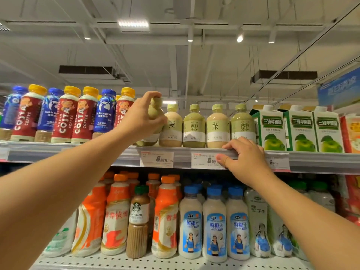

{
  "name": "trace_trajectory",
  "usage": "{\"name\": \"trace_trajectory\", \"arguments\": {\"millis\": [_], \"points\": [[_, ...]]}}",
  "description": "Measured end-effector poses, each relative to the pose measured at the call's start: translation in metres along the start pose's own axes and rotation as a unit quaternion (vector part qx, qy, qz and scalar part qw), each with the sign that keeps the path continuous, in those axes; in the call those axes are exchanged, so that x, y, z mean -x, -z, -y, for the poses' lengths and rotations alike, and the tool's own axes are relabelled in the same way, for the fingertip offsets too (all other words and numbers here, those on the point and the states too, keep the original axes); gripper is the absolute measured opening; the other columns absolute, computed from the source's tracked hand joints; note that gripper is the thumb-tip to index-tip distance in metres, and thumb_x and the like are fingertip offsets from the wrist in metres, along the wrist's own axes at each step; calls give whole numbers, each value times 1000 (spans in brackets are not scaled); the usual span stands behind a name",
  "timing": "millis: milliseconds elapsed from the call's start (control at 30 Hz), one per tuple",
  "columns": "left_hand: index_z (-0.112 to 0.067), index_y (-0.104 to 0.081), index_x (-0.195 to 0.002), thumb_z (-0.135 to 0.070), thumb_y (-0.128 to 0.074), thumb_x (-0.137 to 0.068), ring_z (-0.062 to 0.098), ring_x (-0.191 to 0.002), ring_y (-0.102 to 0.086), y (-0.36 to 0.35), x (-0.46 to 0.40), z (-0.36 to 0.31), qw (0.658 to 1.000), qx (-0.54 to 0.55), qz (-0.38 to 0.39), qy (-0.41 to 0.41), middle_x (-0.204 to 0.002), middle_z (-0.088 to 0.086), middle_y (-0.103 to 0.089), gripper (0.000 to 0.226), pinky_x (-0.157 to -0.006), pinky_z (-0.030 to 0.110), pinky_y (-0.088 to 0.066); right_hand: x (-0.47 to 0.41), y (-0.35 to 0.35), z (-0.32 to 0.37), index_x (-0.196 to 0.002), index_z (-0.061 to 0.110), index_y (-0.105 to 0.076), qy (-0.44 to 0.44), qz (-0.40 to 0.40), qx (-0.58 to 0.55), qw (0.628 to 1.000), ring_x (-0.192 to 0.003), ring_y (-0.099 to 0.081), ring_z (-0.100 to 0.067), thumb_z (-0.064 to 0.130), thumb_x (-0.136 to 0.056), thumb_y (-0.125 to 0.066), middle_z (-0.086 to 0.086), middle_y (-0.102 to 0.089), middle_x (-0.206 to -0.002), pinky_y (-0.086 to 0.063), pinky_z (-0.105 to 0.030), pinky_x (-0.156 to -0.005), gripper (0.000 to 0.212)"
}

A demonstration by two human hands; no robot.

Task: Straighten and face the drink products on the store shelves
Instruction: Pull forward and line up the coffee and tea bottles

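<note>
My left hand [144, 115] grips the tilted green bottle [153, 123] on the top shelf [116, 152] to turn its label forward. Right hand [245, 158] pinches the shelf edge, bracing me.

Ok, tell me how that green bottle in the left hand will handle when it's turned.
The green bottle looks full, so it is probably heavy for its size. It already leans, gripped high near the cap by the left hand, so it may tip against the neighbouring beige bottle. Its round body should turn easily, perhaps slipping on the smooth shelf.
</note>
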State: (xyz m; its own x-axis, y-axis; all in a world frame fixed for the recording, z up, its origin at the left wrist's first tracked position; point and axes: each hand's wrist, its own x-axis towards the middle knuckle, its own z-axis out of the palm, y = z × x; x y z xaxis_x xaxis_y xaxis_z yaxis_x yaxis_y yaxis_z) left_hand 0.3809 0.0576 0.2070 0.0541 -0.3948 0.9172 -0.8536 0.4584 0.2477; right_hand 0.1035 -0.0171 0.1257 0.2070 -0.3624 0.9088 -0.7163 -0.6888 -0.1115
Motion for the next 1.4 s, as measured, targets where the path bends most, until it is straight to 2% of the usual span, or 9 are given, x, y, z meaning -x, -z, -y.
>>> {"name": "trace_trajectory", "arguments": {"millis": [133, 267, 400, 500, 600, 767, 1033, 1167, 1400], "points": [[-39, -26, -142, -10, -83, -70, 17, -101, -51, 1, 12, 9, 998, -48, 13, -31, -127, 4, -50, 96, -74, 21, -42, 0, 0, 1, -98, 30, -60, -8, 5, 5, 1000, -98, -45, -13, 49, -83, -66, 11, -52, -96, -30, -36, -94, 25], [-38, -19, -147, -21, -86, -69, 11, -104, -51, 2, 25, 16, 997, 16, -76, -16, -125, -7, -53, 105, -80, 21, -42, 1, 2, 1, -100, 30, -61, -13, 12, 2, 1000, -97, -45, -13, 49, -83, -66, 10, -53, -97, -29, -34, -92, 26], [-31, -52, -123, -39, -84, -68, 11, -98, -61, 0, 40, 16, 969, 150, -195, 12, -108, -7, -62, 64, -87, 39, -55, 2, 6, 5, -102, 29, -62, -20, 21, -16, 999, -99, -45, -12, 47, -83, -68, 11, -52, -97, -30, -34, -94, 27], [-37, -52, -119, -43, -76, -72, 2, -90, -63, -6, 47, 14, 931, 289, -223, 28, -105, -8, -62, 53, -76, 28, -56, 2, 10, 8, -105, 32, -58, -45, 53, -23, 997, -100, -48, -12, 46, -81, -70, 13, -52, -101, -37, -36, -96, 30], [-36, -48, -127, -47, -73, -72, 3, -90, -63, -7, 44, 21, 900, 373, -220, 47, -106, -9, -61, 61, -72, 27, -56, -14, 20, 18, -120, 27, -55, -107, 57, -120, 985, -93, -54, -10, 41, -80, -73, 7, -53, -112, -48, -31, -78, 47], [-24, -47, -129, -49, -74, -72, 7, -89, -65, -10, 43, 36, 878, 429, -210, 31, -105, -6, -61, 68, -67, 27, -56, -76, 35, 39, -139, 20, -44, -146, 17, -100, 984, -98, -63, -22, 43, -83, -65, -2, -52, -133, -56, -40, -78, 63], [-25, -47, -122, -51, -73, -69, 14, -92, -64, -7, 38, 37, 874, 446, -188, 47, -107, 1, -59, 65, -73, 38, -58, -106, 18, 41, -144, 17, -27, -181, 176, 69, 965, -68, -70, -21, 50, -69, -82, -6, -60, -91, -60, -36, -56, 99], [-21, -47, -126, -44, -72, -76, 9, -87, -65, -8, 38, 35, 880, 430, -196, 44, -104, -1, -60, 61, -70, 31, -58, -109, 15, 42, -117, 10, -47, -159, 155, 127, 967, -71, -67, -21, 56, -64, -82, -6, -66, -84, -60, -42, -67, 78], [-23, -48, -124, -47, -73, -72, 10, -88, -64, -5, 40, 33, 877, 436, -193, 55, -105, 0, -60, 62, -72, 32, -58, -101, 21, 44, -124, 19, -42, -130, 59, 75, 987, -98, -56, -25, 52, -58, -86, -2, -58, -112, -52, -47, -83, 86]]}}
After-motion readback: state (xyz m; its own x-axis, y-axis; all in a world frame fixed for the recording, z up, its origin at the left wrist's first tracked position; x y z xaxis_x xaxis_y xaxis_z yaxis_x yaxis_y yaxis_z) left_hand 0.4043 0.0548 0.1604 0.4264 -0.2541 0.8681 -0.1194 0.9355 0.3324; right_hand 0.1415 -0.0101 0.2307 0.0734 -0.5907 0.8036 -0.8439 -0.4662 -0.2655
